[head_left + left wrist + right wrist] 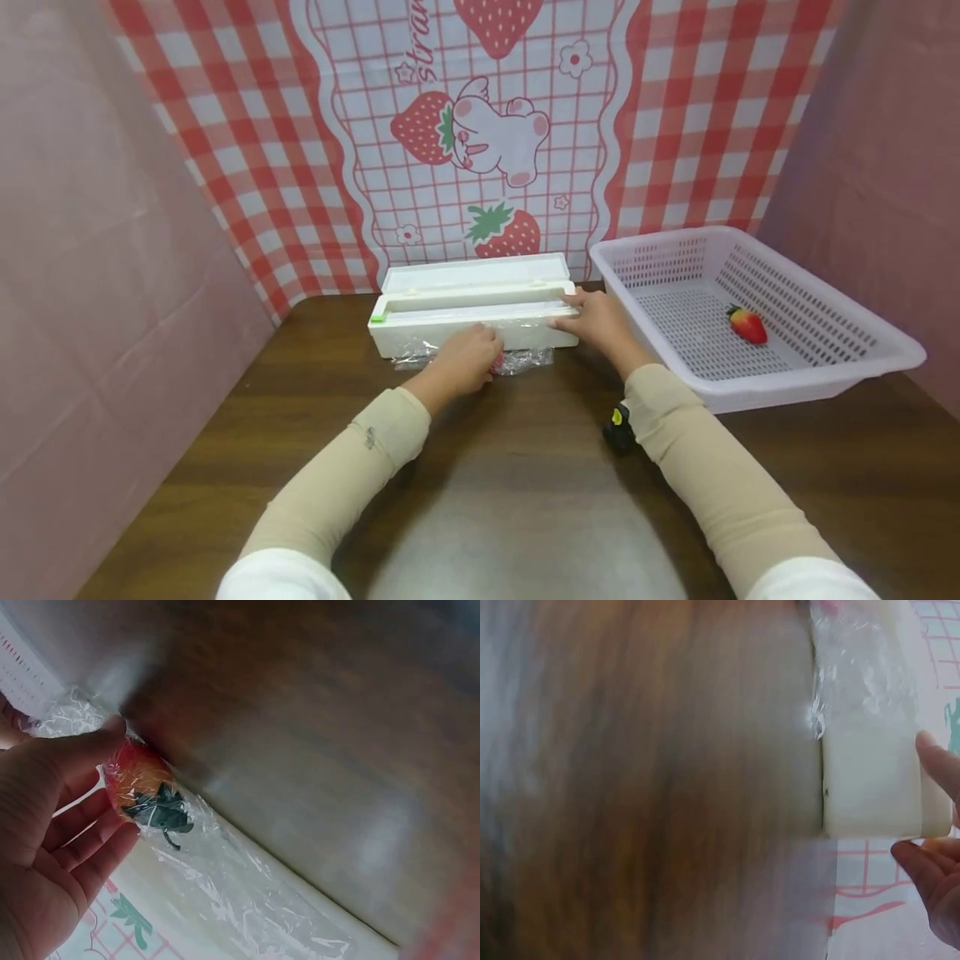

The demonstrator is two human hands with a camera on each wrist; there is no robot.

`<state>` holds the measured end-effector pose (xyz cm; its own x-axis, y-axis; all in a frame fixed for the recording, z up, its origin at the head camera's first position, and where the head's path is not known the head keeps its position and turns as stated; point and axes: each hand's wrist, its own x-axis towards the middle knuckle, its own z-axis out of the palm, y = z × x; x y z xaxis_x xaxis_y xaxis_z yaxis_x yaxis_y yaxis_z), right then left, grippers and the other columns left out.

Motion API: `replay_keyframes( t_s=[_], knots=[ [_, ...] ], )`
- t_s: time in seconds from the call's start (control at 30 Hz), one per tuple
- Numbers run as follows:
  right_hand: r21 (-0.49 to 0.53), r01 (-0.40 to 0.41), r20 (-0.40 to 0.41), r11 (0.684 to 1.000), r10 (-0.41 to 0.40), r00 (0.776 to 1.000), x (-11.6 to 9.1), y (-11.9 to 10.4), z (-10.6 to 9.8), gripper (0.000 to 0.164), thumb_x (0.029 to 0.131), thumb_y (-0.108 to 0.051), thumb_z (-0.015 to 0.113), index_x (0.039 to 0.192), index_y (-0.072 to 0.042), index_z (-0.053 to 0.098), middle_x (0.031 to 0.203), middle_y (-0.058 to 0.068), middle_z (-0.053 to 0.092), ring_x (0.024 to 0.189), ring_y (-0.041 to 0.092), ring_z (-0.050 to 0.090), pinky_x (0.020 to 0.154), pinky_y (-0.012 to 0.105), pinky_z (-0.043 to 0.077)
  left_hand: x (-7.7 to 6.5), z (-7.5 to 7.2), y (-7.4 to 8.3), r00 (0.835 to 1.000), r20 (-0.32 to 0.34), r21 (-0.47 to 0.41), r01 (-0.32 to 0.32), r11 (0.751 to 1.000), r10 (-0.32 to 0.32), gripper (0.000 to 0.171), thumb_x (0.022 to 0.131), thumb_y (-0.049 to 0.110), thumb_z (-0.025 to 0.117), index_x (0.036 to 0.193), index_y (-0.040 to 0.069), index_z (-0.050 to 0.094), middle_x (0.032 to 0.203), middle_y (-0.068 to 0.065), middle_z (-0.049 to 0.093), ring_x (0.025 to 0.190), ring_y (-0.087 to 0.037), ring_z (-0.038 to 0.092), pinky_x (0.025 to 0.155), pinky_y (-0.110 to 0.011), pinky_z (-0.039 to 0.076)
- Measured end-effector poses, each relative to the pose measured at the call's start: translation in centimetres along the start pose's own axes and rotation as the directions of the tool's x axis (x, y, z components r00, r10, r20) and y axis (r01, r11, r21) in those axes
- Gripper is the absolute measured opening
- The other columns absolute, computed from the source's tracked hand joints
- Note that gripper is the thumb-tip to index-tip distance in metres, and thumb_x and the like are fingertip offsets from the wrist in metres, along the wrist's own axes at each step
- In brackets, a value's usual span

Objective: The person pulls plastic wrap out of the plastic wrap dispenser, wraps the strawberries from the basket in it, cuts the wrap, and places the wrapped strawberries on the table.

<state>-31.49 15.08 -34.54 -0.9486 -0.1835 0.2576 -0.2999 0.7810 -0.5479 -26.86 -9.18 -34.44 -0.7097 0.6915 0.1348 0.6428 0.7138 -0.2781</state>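
My left hand (468, 360) pinches a strawberry (142, 776) between thumb and fingers, low in front of a long white cling film dispenser (386, 337). Clear cling film (528, 360) hangs down the dispenser's front and is wrapped round the fruit. In the left wrist view the strawberry's dark green leaves and stem show through the film, which stretches away along the box. With my right hand (600, 325) I grip the dispenser's right end, thumb on one side and fingers round the end in the right wrist view. The dispenser's lid (480, 273) stands raised behind it.
A white perforated basket (817, 379) stands to the right, close by my right hand, with another red strawberry (747, 325) inside. Behind the wooden table (525, 517) hangs a checked strawberry-print cloth (675, 125). Pinkish cloth walls (127, 292) border both sides.
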Motion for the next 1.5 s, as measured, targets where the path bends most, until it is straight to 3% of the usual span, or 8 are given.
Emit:
replay_keyframes(
  t_s=[0.23, 0.43, 0.8, 1.1, 1.2, 1.3, 1.4, 1.5],
  knots=[
    [0.004, -0.065, 0.033, 0.998, 0.065, 0.997, -0.8, -0.9, 0.1, 0.07, 0.087, -0.033, 0.073, 0.141, 0.002, 0.047, 0.148, 0.031, 0.034, 0.137, 0.044, 0.032, 0.112, 0.053, 0.027, -0.2, 0.2, 0.1, 0.994, -0.07, 0.004, -0.088, 0.996, 0.088, 0.002, 0.083, 0.006, 0.066, 0.085, 0.008, 0.067, 0.085, -0.007, 0.059, 0.079, -0.024, 0.056, 0.069, -0.035, 0.052],
    [0.038, -0.038, -0.033, 0.999, 0.039, 0.999, -1.6, -1.4, -0.2, 0.076, 0.079, -0.022, 0.078, 0.135, 0.016, 0.043, 0.136, 0.036, 0.044, 0.129, 0.047, 0.039, 0.11, 0.052, 0.03, -1.4, -0.2, 1.1, 0.984, -0.137, -0.072, -0.123, 0.99, 0.113, 0.011, 0.072, 0.014, 0.074, 0.08, 0.011, 0.067, 0.08, -0.002, 0.059, 0.072, -0.02, 0.056, 0.067, -0.034, 0.049],
    [0.323, -0.188, -0.048, 0.928, 0.214, 0.976, -2.6, -2.7, -0.4, 0.08, 0.066, 0.008, 0.062, 0.139, 0.016, 0.032, 0.133, 0.036, 0.044, 0.123, 0.044, 0.044, 0.108, 0.05, 0.035, -2.4, -1.5, 3.5, 0.984, -0.099, -0.218, -0.168, 0.961, 0.149, 0.015, 0.079, 0.02, 0.074, 0.092, 0.013, 0.075, 0.082, 0.004, 0.063, 0.078, -0.013, 0.059, 0.076, -0.025, 0.05],
    [0.243, -0.175, -0.204, 0.954, 0.227, 0.952, -3.5, -5.1, -0.8, 0.066, 0.082, -0.004, 0.049, 0.143, 0.01, 0.029, 0.141, 0.033, 0.032, 0.131, 0.045, 0.035, 0.111, 0.052, 0.028, -2.2, -1.5, 3.6, 0.985, -0.108, -0.296, -0.16, 0.941, 0.134, 0.016, 0.079, 0.017, 0.075, 0.094, 0.012, 0.076, 0.083, 0.004, 0.062, 0.075, -0.011, 0.057, 0.071, -0.022, 0.049],
    [0.215, -0.047, -0.264, 0.975, 0.104, 0.959, -3.7, -5.3, -1.0, 0.054, 0.087, -0.006, 0.05, 0.137, 0.01, 0.039, 0.136, 0.031, 0.039, 0.126, 0.044, 0.04, 0.108, 0.052, 0.032, -2.1, -1.6, 3.7, 0.987, -0.091, -0.315, -0.157, 0.936, 0.135, 0.016, 0.079, 0.016, 0.075, 0.095, 0.012, 0.077, 0.084, 0.003, 0.064, 0.076, -0.01, 0.058, 0.071, -0.02, 0.049],
    [0.091, 0.216, -0.224, 0.972, -0.191, 0.956, -4.2, -5.6, -0.8, 0.034, 0.082, -0.002, 0.058, 0.115, 0.007, 0.059, 0.115, 0.024, 0.056, 0.108, 0.038, 0.054, 0.096, 0.048, 0.044, -2.1, -1.7, 3.6, 0.987, -0.08, -0.325, -0.155, 0.933, 0.136, 0.015, 0.081, 0.018, 0.074, 0.095, 0.014, 0.077, 0.085, 0.003, 0.065, 0.078, -0.01, 0.06, 0.072, -0.021, 0.049],
    [0.005, 0.495, -0.04, 0.869, -0.494, 0.869, -5.1, -5.9, 0.0, 0.016, 0.076, 0.002, 0.066, 0.091, -0.001, 0.066, 0.092, 0.012, 0.063, 0.087, 0.029, 0.061, 0.079, 0.041, 0.052, -2.2, -1.8, 3.5, 0.987, -0.089, -0.345, -0.158, 0.925, 0.135, 0.014, 0.082, 0.019, 0.075, 0.095, 0.014, 0.076, 0.089, 0.002, 0.066, 0.08, -0.011, 0.061, 0.074, -0.022, 0.05],
    [0.012, 0.645, 0.128, 0.764, -0.64, 0.757, -5.9, -6.0, 0.6, 0.016, 0.072, 0.002, 0.071, 0.085, -0.005, 0.065, 0.085, 0.004, 0.062, 0.082, 0.022, 0.06, 0.074, 0.035, 0.052, -2.4, -1.9, 3.3, 0.987, -0.1, -0.347, -0.153, 0.925, 0.126, 0.014, 0.081, 0.021, 0.078, 0.091, 0.013, 0.074, 0.091, 0.002, 0.065, 0.082, -0.012, 0.061, 0.076, -0.023, 0.05]
  ],
)
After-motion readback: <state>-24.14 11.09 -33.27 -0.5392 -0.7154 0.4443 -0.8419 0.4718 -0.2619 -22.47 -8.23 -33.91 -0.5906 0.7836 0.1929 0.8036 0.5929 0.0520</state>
